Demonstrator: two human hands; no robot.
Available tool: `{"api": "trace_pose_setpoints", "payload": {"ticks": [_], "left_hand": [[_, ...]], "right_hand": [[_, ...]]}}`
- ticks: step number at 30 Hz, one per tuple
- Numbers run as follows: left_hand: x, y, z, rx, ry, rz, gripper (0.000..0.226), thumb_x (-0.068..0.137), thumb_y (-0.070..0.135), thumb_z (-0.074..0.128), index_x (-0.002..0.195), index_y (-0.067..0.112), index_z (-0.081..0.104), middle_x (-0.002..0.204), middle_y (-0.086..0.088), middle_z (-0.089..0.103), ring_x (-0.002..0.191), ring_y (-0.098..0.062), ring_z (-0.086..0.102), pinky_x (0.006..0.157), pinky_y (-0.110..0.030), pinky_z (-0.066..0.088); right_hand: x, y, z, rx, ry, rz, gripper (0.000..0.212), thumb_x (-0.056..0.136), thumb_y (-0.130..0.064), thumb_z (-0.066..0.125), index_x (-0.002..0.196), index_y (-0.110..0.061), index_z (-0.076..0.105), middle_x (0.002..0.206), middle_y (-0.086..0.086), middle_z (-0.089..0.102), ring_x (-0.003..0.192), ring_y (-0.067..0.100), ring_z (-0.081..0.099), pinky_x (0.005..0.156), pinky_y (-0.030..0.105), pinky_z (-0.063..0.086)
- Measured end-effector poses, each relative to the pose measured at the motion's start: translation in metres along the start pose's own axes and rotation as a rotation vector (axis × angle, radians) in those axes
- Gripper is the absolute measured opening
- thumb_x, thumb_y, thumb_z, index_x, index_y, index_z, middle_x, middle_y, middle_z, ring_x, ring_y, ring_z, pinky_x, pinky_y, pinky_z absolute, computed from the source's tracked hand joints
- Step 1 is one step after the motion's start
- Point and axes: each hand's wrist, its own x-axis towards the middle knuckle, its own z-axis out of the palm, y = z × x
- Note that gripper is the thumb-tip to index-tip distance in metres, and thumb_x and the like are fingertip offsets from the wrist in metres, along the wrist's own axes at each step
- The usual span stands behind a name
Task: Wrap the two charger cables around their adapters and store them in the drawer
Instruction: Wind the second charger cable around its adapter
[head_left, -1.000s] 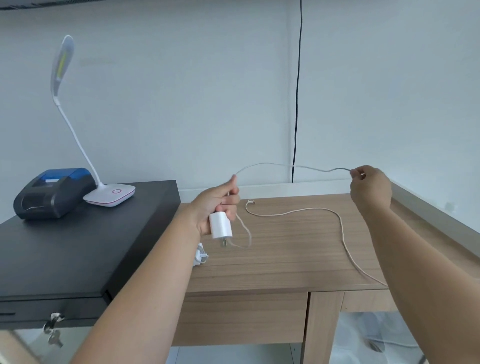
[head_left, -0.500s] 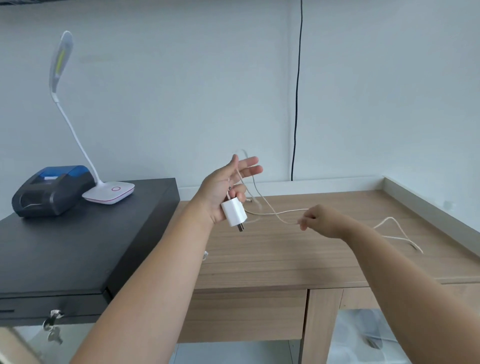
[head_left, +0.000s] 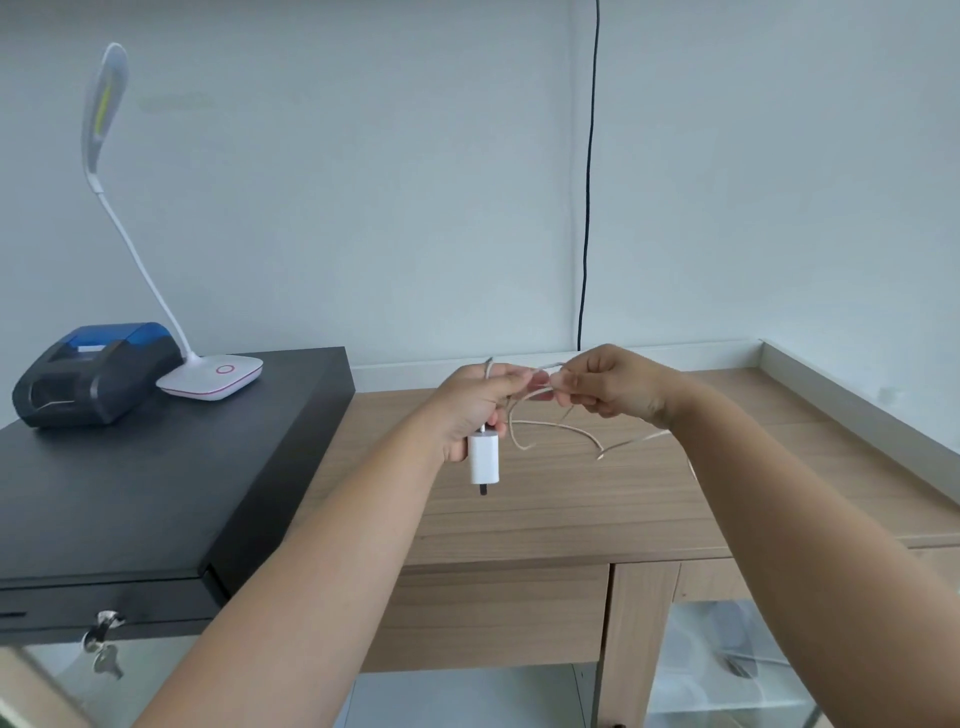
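My left hand (head_left: 475, 402) holds a white adapter (head_left: 484, 459) above the wooden desk (head_left: 545, 499), prongs pointing down, with loops of its white cable (head_left: 556, 428) gathered over the fingers. My right hand (head_left: 608, 382) pinches the same cable right beside the left fingertips. Loose cable loops hang below both hands, and a stretch trails off behind my right forearm. The second charger is hidden behind my left arm. The black drawer unit (head_left: 156, 509) stands at the left, shut, with keys (head_left: 104, 644) hanging in its front lock.
On top of the black unit sit a small black-and-blue printer (head_left: 93, 374) and a white desk lamp (head_left: 208, 374). A black wire (head_left: 589, 182) runs down the wall. A raised ledge (head_left: 857, 410) borders the desk's right side.
My right hand swung from far right down over the desk, then up to meet the left hand, bringing the cable in. My left fingers spread, then closed again over the added loop.
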Motion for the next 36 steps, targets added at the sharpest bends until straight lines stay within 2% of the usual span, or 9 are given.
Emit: {"api": "trace_pose_setpoints", "payload": {"ticks": [7, 11, 14, 16, 20, 24, 28, 31, 36], "left_hand": [[-0.004, -0.002, 0.002, -0.019, -0.090, -0.032, 0.013, 0.097, 0.021, 0.057, 0.095, 0.012, 0.066, 0.077, -0.002, 0.065, 0.039, -0.003, 0.033, 0.039, -0.017, 0.034], [-0.008, 0.002, -0.004, -0.044, -0.221, -0.099, 0.016, 0.098, 0.026, 0.053, 0.088, 0.016, 0.061, 0.087, -0.007, 0.073, 0.038, -0.002, 0.030, 0.039, -0.015, 0.032], [-0.012, 0.007, -0.005, -0.024, -0.403, -0.142, 0.016, 0.093, 0.028, 0.055, 0.094, 0.013, 0.061, 0.091, -0.011, 0.074, 0.035, 0.000, 0.029, 0.038, -0.013, 0.033], [-0.014, 0.008, -0.003, -0.003, -0.523, -0.158, 0.018, 0.093, 0.026, 0.053, 0.101, 0.011, 0.059, 0.093, -0.011, 0.074, 0.034, 0.000, 0.030, 0.038, -0.012, 0.034], [-0.012, 0.008, -0.004, -0.033, -0.667, -0.144, 0.020, 0.097, 0.019, 0.044, 0.110, 0.012, 0.057, 0.099, -0.011, 0.073, 0.034, 0.002, 0.032, 0.040, -0.011, 0.037], [-0.011, 0.006, -0.011, -0.140, -0.710, -0.104, 0.015, 0.092, 0.019, 0.062, 0.107, 0.016, 0.065, 0.099, -0.012, 0.072, 0.036, 0.002, 0.035, 0.040, -0.012, 0.041], [-0.016, 0.005, -0.020, -0.136, -0.620, -0.084, 0.016, 0.086, 0.022, 0.065, 0.100, 0.016, 0.069, 0.089, -0.009, 0.073, 0.040, 0.001, 0.038, 0.040, -0.012, 0.040], [-0.024, 0.002, -0.026, -0.112, -0.400, -0.072, 0.013, 0.089, 0.020, 0.057, 0.088, 0.011, 0.066, 0.083, -0.008, 0.073, 0.046, -0.001, 0.042, 0.039, -0.012, 0.036], [-0.025, -0.015, -0.028, -0.046, -0.172, -0.057, 0.023, 0.092, 0.033, 0.055, 0.076, 0.016, 0.054, 0.100, -0.005, 0.073, 0.056, -0.006, 0.044, 0.040, -0.014, 0.033]], "right_hand": [[0.004, 0.014, -0.002, -0.013, 0.327, -0.083, 0.030, 0.084, -0.038, 0.070, 0.082, -0.010, 0.060, 0.050, -0.006, 0.039, 0.044, 0.009, 0.030, 0.047, 0.020, 0.028], [0.002, 0.024, -0.004, -0.020, 0.279, -0.099, 0.037, 0.082, -0.025, 0.074, 0.113, -0.032, 0.056, 0.069, -0.003, 0.051, 0.049, -0.001, 0.044, 0.061, 0.017, 0.035], [0.007, 0.025, 0.001, -0.111, 0.162, -0.127, 0.040, 0.085, -0.013, 0.071, 0.112, -0.041, 0.064, 0.082, 0.004, 0.065, 0.074, 0.009, 0.062, 0.082, 0.026, 0.047], [0.010, 0.023, 0.008, -0.111, 0.024, -0.104, 0.038, 0.085, -0.004, 0.067, 0.107, -0.035, 0.069, 0.101, 0.002, 0.073, 0.096, 0.013, 0.067, 0.091, 0.026, 0.051], [0.012, 0.016, 0.024, -0.163, -0.066, -0.022, 0.019, 0.086, -0.015, 0.058, 0.096, -0.021, 0.073, 0.092, 0.005, 0.073, 0.086, 0.003, 0.062, 0.082, 0.021, 0.050], [0.016, 0.023, 0.032, -0.094, -0.118, -0.007, 0.041, 0.073, -0.021, 0.061, 0.101, 0.009, 0.061, 0.089, 0.005, 0.068, 0.088, 0.008, 0.063, 0.078, 0.017, 0.046], [0.011, 0.021, 0.036, 0.106, -0.088, -0.041, 0.006, 0.087, -0.010, 0.056, 0.085, -0.006, 0.060, 0.061, -0.014, 0.061, 0.049, 0.003, 0.045, 0.044, 0.012, 0.030], [0.014, 0.032, 0.024, 0.299, 0.098, 0.005, 0.024, 0.091, -0.003, 0.053, 0.073, -0.019, 0.052, 0.055, 0.001, 0.060, 0.042, 0.013, 0.023, 0.038, 0.020, 0.011], [0.008, 0.031, 0.008, 0.066, 0.198, 0.032, 0.008, 0.089, -0.014, 0.065, 0.084, -0.012, 0.060, 0.057, 0.003, 0.060, 0.044, 0.009, 0.042, 0.044, 0.019, 0.029]]}}
